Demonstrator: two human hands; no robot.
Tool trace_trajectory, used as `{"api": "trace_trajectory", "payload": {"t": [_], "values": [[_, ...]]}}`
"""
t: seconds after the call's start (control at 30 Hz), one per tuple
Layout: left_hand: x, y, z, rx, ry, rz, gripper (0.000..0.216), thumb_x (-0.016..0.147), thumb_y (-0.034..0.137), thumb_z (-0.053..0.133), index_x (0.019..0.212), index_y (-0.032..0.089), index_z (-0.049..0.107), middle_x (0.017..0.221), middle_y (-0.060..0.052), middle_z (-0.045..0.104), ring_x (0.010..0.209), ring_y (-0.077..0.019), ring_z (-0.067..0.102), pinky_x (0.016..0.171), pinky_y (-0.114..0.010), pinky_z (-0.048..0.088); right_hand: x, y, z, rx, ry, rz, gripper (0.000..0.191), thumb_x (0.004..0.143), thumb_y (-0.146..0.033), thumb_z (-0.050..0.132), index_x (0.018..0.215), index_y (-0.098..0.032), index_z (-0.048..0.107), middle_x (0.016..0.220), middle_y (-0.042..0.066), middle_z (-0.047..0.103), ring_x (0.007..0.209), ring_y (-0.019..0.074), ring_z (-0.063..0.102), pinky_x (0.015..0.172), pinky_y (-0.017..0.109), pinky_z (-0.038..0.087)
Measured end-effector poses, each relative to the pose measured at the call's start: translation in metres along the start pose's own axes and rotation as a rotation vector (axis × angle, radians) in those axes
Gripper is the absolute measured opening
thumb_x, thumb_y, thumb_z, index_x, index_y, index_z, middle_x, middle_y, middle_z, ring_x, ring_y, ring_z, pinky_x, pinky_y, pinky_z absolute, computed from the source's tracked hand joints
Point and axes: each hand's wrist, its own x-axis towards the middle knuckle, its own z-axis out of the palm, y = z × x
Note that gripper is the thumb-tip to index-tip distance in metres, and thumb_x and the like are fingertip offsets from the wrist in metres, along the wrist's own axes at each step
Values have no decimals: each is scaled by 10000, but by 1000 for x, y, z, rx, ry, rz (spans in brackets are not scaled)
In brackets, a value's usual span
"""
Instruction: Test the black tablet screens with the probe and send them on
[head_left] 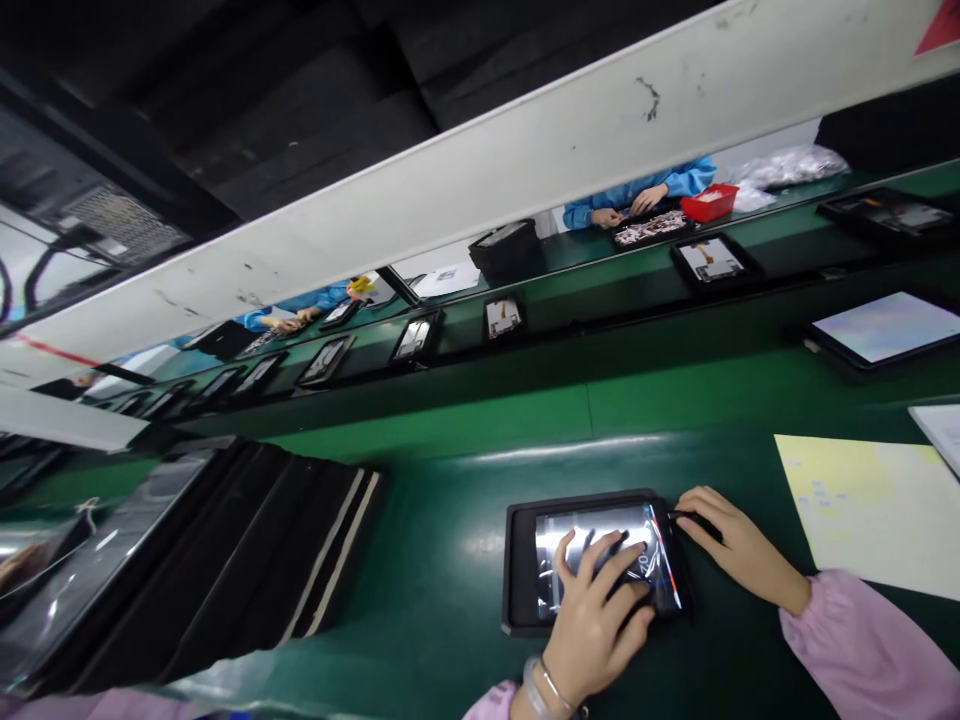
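A dark tablet with a glossy screen lies on the green bench in front of me. My left hand rests on its screen with fingers spread and pressing flat. My right hand touches the tablet's right edge, fingers curled over the rim near a small dark part I cannot make out. Both sleeves are pink, and a bracelet sits on my left wrist.
A stack of black trays lies to the left. A pale yellow sheet lies at the right, with a lit tablet beyond it. Several tablets in trays ride the far conveyor. Co-workers in blue sleeves work behind, beside a red bin.
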Motion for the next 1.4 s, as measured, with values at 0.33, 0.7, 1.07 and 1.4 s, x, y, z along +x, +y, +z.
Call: {"api": "trace_trajectory", "payload": {"t": [0.33, 0.7, 1.07, 1.4], "values": [[0, 5, 15, -23, 53, -42, 148, 957, 320, 572, 995, 280, 710, 1347, 1, 653, 1354, -257, 453, 1188, -504, 87, 1, 6, 0, -10, -24, -14, 227, 1042, -429, 483, 1015, -248, 619, 1056, 59, 626, 1054, 246, 581, 954, 386, 461], [2, 3, 4, 38, -5, 34, 314, 911, 393, 595, 1201, 307, 680, 1497, -14, 522, 1405, -322, 331, 1152, -527, 89, 2, -2, -2, 166, -24, 56, 280, 1003, -495, 562, 960, -233, 652, 1032, 52, 640, 1009, 237, 605, 920, 359, 454], [11, -4, 2, 105, -106, -37, 465, 902, 470, 618, 1342, 323, 584, 1575, -45, 413, 1437, -341, 282, 1147, -561, 74, 2, -4, -3, 51, -13, 22, 287, 1020, -480, 507, 953, -233, 635, 999, 68, 640, 972, 241, 609, 890, 369, 491], [21, -14, 11, 121, -176, -110, 432, 952, 463, 558, 1372, 361, 563, 1629, -30, 322, 1462, -368, 240, 1112, -621, 133, 2, -8, -2, -5, 8, -16, 244, 1021, -433, 493, 949, -241, 625, 983, 57, 647, 967, 238, 624, 881, 371, 517]]}}
